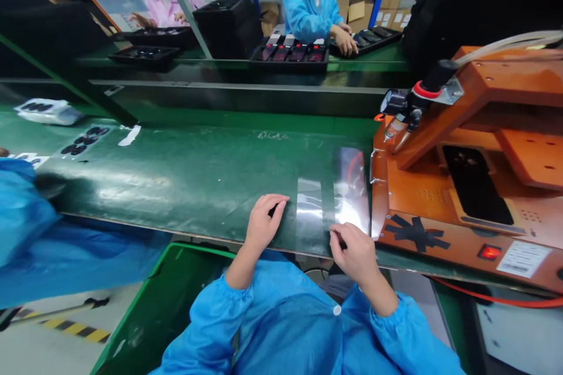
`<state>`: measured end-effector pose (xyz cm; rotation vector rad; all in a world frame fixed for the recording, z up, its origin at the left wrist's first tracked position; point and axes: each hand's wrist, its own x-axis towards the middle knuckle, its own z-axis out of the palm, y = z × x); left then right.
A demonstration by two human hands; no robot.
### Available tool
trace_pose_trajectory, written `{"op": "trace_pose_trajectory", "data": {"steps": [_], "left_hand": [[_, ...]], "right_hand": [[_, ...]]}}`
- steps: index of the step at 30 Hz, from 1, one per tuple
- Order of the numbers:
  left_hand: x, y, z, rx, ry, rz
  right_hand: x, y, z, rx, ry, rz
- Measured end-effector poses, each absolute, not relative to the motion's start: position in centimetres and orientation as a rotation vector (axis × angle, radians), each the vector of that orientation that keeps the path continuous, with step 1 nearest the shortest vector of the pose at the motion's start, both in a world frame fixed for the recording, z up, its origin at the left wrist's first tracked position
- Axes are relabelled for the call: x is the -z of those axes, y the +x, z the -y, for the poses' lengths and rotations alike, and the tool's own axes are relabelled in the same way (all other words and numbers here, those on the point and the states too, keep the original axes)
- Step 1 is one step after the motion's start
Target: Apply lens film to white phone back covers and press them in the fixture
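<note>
Clear, rectangular film strip (309,205) gleaming white on green workbench (211,179); your left hand (265,221), right hand (355,252) curling narrowly beside it, grip unclear.

Narrow clear film strip (309,202), glossy, flat on the green worktop (211,164), long sides running front to back. To its right, a gap between, I see a wider transparent sheet (350,190), also flat, reaching farther back, white glare across its near half, red streak toward its far right corner.
</note>
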<state>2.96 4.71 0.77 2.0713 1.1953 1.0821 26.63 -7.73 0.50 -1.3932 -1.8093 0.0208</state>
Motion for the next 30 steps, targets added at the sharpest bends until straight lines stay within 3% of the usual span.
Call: {"op": "trace_pose_trajectory", "data": {"steps": [22,30], "left_hand": [[-0.2,5.3,-3.4,-0.729,2.447,-1.222],[-0.4,5.2,-3.5,-0.769,2.412,-1.210]], "right_hand": [[0.0,26.2,7.7,0.076,-1.511,2.086],[-1.2,25.7,6.8,-0.020,-1.477,1.972]]}}
